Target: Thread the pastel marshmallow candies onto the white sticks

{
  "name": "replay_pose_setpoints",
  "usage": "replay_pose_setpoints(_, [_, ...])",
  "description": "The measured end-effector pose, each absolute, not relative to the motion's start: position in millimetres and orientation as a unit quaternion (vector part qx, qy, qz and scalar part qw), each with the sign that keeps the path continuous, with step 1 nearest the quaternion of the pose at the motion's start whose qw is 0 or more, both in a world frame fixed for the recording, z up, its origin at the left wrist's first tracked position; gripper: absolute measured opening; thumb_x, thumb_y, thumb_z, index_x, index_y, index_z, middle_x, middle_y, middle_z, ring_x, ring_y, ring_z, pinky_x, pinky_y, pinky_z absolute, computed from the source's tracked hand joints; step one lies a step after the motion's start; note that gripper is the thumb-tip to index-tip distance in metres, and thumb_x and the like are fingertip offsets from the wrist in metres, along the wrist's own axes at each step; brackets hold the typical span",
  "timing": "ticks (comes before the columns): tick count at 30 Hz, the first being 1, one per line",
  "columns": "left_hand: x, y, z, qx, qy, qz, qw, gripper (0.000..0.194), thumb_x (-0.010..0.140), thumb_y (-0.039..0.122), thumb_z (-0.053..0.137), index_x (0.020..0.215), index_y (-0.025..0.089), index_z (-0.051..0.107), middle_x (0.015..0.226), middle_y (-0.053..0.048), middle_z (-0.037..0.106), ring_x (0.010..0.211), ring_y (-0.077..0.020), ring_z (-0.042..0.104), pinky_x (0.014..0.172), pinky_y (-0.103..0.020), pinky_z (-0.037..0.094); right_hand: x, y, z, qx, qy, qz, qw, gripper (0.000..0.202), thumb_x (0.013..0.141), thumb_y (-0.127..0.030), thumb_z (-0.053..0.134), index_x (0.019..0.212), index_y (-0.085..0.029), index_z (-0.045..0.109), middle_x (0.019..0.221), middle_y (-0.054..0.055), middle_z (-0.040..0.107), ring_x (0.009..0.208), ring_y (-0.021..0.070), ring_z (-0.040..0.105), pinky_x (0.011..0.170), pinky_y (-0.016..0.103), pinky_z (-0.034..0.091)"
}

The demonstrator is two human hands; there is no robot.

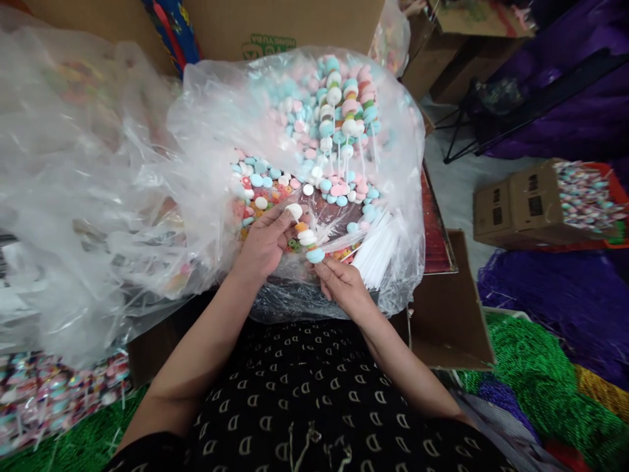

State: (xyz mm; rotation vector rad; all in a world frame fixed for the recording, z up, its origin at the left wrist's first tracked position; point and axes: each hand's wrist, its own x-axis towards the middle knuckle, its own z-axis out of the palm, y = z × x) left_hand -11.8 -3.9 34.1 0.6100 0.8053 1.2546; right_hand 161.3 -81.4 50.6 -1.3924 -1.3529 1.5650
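In front of my body, my left hand [268,242] pinches a white marshmallow [293,211] at the top end of a candy skewer [307,237]. The skewer carries white and blue marshmallows with orange and green gummy rings between them. My right hand [344,282] grips its lower end, just below the blue marshmallow; the stick there is hidden by my fingers. Loose pink, blue and white marshmallows [339,190] lie beyond my hands in a clear plastic bag [211,98]. Gummy rings [275,193] lie near my left fingers. A bundle of white sticks [378,252] rests right of my right hand.
Several filled skewers [348,108] lie on the marshmallows at the back. A large cardboard box [319,26] stands behind. To the right are an open carton [447,314], a box of wrapped sweets [521,203] and green netting [535,354]. Wrapped skewers [59,393] lie at lower left.
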Motion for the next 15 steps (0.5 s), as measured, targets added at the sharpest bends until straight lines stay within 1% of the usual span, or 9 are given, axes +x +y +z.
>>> replay_pose_setpoints(3, [-12,-6,35,0.277,0.357,0.561,0.693,0.030,0.082,0.039,0.090,0.105,0.021,0.082,0.104,-0.006,0.084,0.104,-0.0230,0.079,0.094,-0.036,0.064,160,-81,51,-0.539,-0.500,0.592,0.331,0.072,0.084,-0.091,0.057,0.082,-0.020,0.067,0.045,-0.008,0.039,0.040,0.0104,0.035,0.045,0.027,0.026])
replay_pose_setpoints(6, [-12,-6,27,0.305,0.379,0.559,0.672,0.033,0.082,0.041,0.089,0.109,0.023,0.082,0.110,-0.007,0.083,0.109,-0.0252,0.078,0.102,-0.043,0.062,162,-82,53,-0.541,-0.485,0.601,0.332,0.072,0.082,-0.090,0.061,0.083,-0.019,0.070,0.045,-0.009,0.038,0.040,0.0100,0.033,0.045,0.027,0.026])
replay_pose_setpoints(9, [-11,-5,15,0.370,0.420,0.585,0.587,0.035,0.083,0.041,0.087,0.113,0.025,0.082,0.118,-0.005,0.083,0.116,-0.0252,0.076,0.112,-0.048,0.057,165,-84,56,-0.534,-0.472,0.622,0.325,0.067,0.083,-0.084,0.066,0.087,-0.017,0.073,0.044,-0.010,0.038,0.040,0.0095,0.031,0.045,0.027,0.024])
replay_pose_setpoints(11, [-12,-7,9,0.433,0.452,0.585,0.515,0.033,0.087,0.039,0.083,0.117,0.027,0.082,0.123,-0.004,0.082,0.121,-0.0241,0.074,0.118,-0.048,0.052,169,-85,58,-0.528,-0.459,0.640,0.318,0.062,0.086,-0.079,0.068,0.089,-0.017,0.075,0.043,-0.010,0.038,0.039,0.0092,0.030,0.046,0.026,0.023])
replay_pose_setpoints(13, [-14,-9,7,0.501,0.479,0.559,0.456,0.030,0.092,0.038,0.077,0.120,0.027,0.081,0.127,-0.003,0.081,0.124,-0.0233,0.073,0.120,-0.046,0.051,172,-86,59,-0.524,-0.446,0.654,0.314,0.056,0.088,-0.073,0.069,0.089,-0.017,0.077,0.042,-0.009,0.040,0.040,0.0090,0.030,0.047,0.026,0.024])
replay_pose_setpoints(15, [-16,-13,10,0.550,0.495,0.532,0.411,0.029,0.096,0.038,0.073,0.122,0.027,0.080,0.126,-0.003,0.081,0.120,-0.0226,0.074,0.116,-0.045,0.054,174,-87,60,-0.524,-0.434,0.662,0.315,0.052,0.090,-0.067,0.069,0.089,-0.016,0.079,0.042,-0.009,0.042,0.040,0.0086,0.030,0.048,0.026,0.024])
